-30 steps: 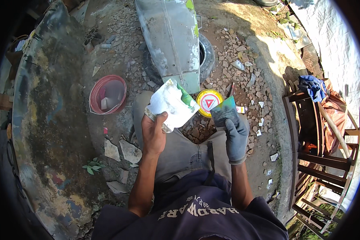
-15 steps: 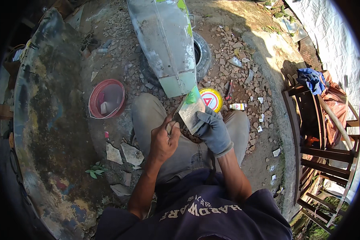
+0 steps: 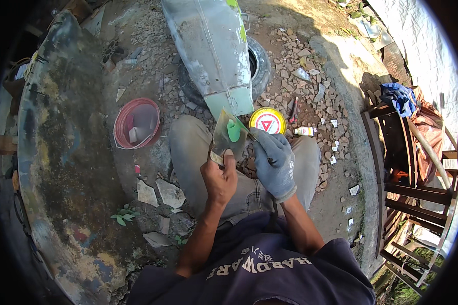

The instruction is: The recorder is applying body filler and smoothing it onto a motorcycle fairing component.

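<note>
My bare left hand [image 3: 221, 180] is closed on a flat, thin putty spreader [image 3: 220, 137], its thumb on the near end. A lump of light green putty [image 3: 233, 130] sits on the spreader's face. My right hand [image 3: 276, 165], in a grey work glove, grips a second thin plate [image 3: 251, 135], seen nearly edge-on beside the putty. Whether the two blades touch, I cannot tell. Just beyond my hands lies the near end of a grey and pale green metal panel [image 3: 208, 56], resting over a tyre [image 3: 261, 66].
A round yellow-rimmed tin [image 3: 253, 122] stands near my right knee, with a small white and yellow tube [image 3: 304, 131] and a red-and-black tool [image 3: 293, 109] beside it. To the left is a red bucket [image 3: 118, 127] with cloudy liquid. A wooden chair frame [image 3: 417, 193] stands at right.
The left spreader has turned, so its face with the green putty shows. The plate in my gloved hand has tipped from face-on to nearly edge-on.
</note>
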A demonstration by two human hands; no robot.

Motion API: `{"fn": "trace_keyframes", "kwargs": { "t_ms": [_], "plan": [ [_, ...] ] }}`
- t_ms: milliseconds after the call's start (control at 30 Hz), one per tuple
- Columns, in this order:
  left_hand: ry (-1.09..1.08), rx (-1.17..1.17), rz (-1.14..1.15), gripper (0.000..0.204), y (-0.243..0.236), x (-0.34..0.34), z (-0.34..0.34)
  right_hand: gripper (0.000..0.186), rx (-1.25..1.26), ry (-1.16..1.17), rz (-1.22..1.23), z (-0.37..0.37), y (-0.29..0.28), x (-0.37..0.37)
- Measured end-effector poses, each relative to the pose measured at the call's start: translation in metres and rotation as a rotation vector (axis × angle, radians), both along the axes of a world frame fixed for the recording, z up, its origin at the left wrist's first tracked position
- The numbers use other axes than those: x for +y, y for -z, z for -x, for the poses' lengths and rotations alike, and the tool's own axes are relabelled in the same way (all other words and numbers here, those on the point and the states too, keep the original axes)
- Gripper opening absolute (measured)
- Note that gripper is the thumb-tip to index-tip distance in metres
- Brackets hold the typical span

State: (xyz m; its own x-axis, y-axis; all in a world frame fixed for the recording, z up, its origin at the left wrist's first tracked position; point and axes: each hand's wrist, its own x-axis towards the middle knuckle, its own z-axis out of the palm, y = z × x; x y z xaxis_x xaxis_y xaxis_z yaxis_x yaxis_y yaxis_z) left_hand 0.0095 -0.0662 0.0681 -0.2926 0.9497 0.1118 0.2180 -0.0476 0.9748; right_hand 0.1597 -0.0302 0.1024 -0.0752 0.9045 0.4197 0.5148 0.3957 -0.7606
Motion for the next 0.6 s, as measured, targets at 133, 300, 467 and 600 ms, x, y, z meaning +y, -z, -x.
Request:
{"fn": "trace_keyframes", "kwargs": {
  "t_ms": [133, 300, 467, 600],
  "plan": [
    [-0.035, 0.080, -0.049, 0.010, -0.001, 0.002, 0.002, 0.036, -0.009, -0.071, -0.040, 0.004, -0.003, -0.002],
    [-0.001, 0.004, 0.085, 0.015, -0.009, -0.001, -0.005, 0.033, -0.026, -0.102, -0.007, -0.002, -0.005, 0.005],
    [-0.045, -0.027, -0.127, 0.012, -0.003, 0.004, -0.010, 0.040, -0.040, -0.151, -0.063, 0.004, -0.001, 0.008],
    [-0.063, -0.026, -0.055, 0.012, -0.002, 0.003, -0.015, 0.040, -0.178, -0.210, 0.002, 0.001, -0.010, 0.008]
  ]
}}
